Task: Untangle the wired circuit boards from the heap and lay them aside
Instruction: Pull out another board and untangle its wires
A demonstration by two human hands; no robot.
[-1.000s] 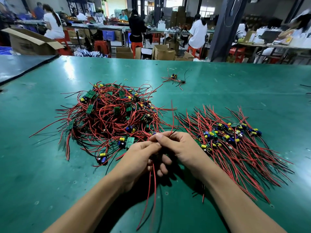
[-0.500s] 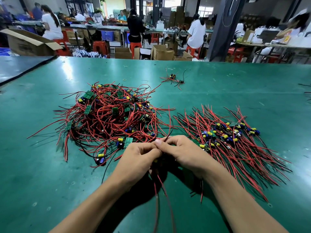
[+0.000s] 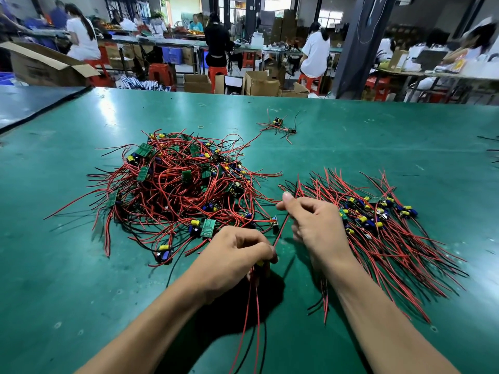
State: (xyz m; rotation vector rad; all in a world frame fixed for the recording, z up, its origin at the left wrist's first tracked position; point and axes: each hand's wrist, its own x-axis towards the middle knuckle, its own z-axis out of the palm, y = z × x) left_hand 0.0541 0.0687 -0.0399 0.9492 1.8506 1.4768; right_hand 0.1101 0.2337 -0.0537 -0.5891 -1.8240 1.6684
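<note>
A tangled heap [image 3: 175, 190] of small green circuit boards with red and black wires lies left of centre on the green table [image 3: 351, 136]. To the right, a laid-out pile [image 3: 383, 228] of sorted boards fans its wires toward me. My left hand [image 3: 232, 257] grips a wired board [image 3: 259, 263], mostly hidden in my fingers, with its red and black wires hanging down toward me. My right hand [image 3: 316, 225] pinches a red wire [image 3: 280, 230] that runs down to my left hand. A small board [image 3: 275, 222] sits between the hands at the heap's edge.
A lone wired board pair [image 3: 279, 125] lies farther back, with a small rubber band [image 3: 201, 127] near it. Beyond the table's far edge are cardboard boxes [image 3: 259, 83], red stools and people at other benches. A second table [image 3: 32, 103] adjoins at the left.
My hands, pressed together a second ago, have moved apart: the right hand rose up and right drawing a red wire taut, the left stayed low gripping the board.
</note>
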